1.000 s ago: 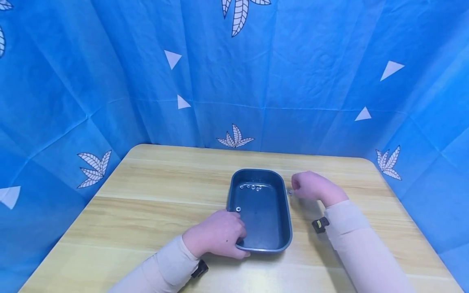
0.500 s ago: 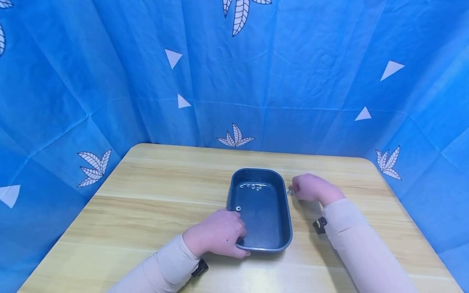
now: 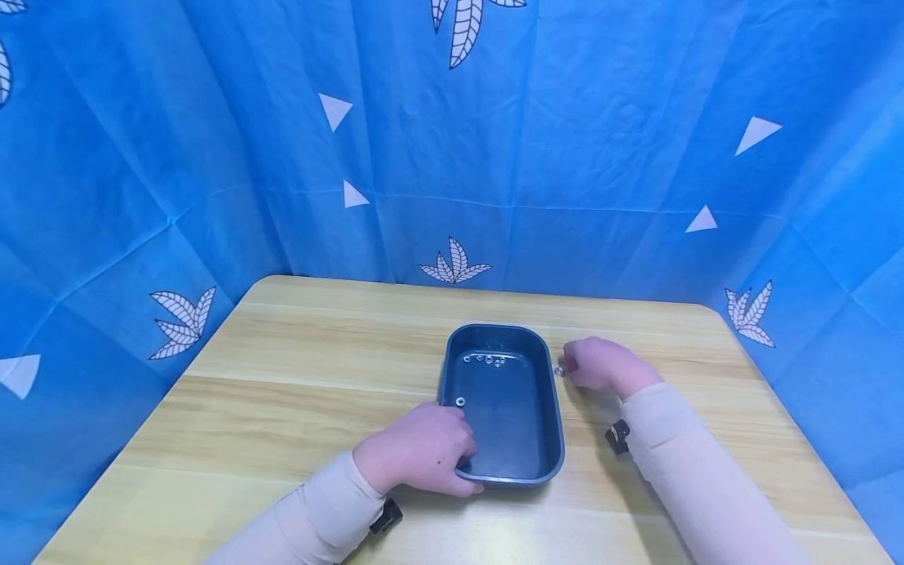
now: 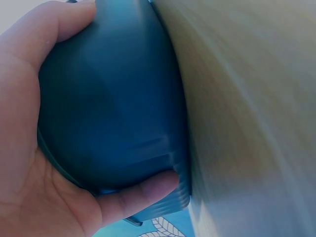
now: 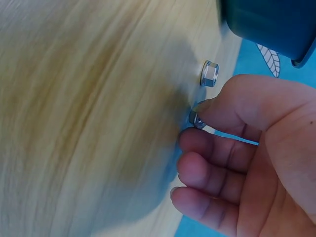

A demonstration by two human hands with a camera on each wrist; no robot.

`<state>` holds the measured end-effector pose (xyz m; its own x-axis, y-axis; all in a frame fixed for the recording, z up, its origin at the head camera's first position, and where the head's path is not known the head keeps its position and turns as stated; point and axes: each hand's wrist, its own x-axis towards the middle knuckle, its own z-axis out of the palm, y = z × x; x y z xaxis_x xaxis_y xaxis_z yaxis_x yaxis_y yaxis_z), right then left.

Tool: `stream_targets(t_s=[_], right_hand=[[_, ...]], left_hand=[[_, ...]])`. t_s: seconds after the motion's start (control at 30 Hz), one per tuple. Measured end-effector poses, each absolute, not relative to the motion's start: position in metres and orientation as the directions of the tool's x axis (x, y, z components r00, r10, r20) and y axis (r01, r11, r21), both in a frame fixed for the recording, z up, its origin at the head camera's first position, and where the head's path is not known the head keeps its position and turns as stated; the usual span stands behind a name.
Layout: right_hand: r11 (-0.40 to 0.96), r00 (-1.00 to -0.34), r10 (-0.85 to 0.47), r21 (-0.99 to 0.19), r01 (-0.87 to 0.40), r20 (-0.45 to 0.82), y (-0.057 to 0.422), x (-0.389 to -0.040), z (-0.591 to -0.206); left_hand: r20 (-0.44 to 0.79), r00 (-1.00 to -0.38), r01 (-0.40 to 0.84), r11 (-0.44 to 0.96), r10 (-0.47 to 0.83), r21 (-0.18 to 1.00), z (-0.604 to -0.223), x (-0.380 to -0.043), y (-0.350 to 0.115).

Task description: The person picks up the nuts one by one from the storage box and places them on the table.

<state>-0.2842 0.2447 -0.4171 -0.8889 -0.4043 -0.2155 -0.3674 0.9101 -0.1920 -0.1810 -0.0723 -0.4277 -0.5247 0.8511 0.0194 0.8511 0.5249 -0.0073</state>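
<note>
A dark blue-grey plastic bin stands on the wooden table. My left hand grips its near left corner, fingers over the rim and thumb on the outside of the wall. Inside the bin lie several small metal nuts, most along the far end, with one nut by the left wall. To the right of the bin, my right hand pinches a metal hex nut between thumb and index finger, down at the tabletop. A second, flanged hex nut lies on the table between that hand and the bin.
The light wood table extends to both sides of the bin. Blue patterned cloth hangs behind and beside it. A small dark device sits under the left wrist, and another device under the right.
My right hand has drawn very slightly away from the bin's right wall and its fingers have settled by the table. The left hand and the bin stay in place.
</note>
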Motion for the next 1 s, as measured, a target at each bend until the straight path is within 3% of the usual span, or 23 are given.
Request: stream_targets(t_s=[1.0], right_hand=[[0.916,-0.905,-0.385,-0.195,-0.350,-0.182,0.245,-0.278,-0.401]], left_hand=[[-0.012,-0.540,0.841,0.540,0.841,-0.005,-0.426,-0.181,-0.072]])
